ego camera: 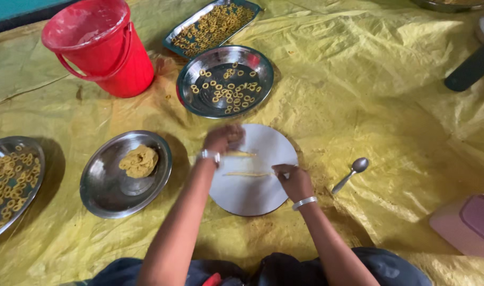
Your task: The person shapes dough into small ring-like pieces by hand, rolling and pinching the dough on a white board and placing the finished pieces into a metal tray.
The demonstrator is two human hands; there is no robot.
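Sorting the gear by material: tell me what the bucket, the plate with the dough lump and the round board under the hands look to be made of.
Bucket: red plastic, probably, with a dull moulded look and a matching red handle.
Plate holding the dough lump: metal, likely steel, with a mirror-like shine and reflections.
Round board: flat, matt, pale grey; material unclear, possibly stone or laminate.

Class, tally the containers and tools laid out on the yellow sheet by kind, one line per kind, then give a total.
Round steel plates: 3 (dough lump plate, ring plate, left-edge plate)
Rectangular tray: 1
Red bucket: 1
Round white board: 1
Spoon: 1
Total: 7
The left hand and right hand rest on the board.
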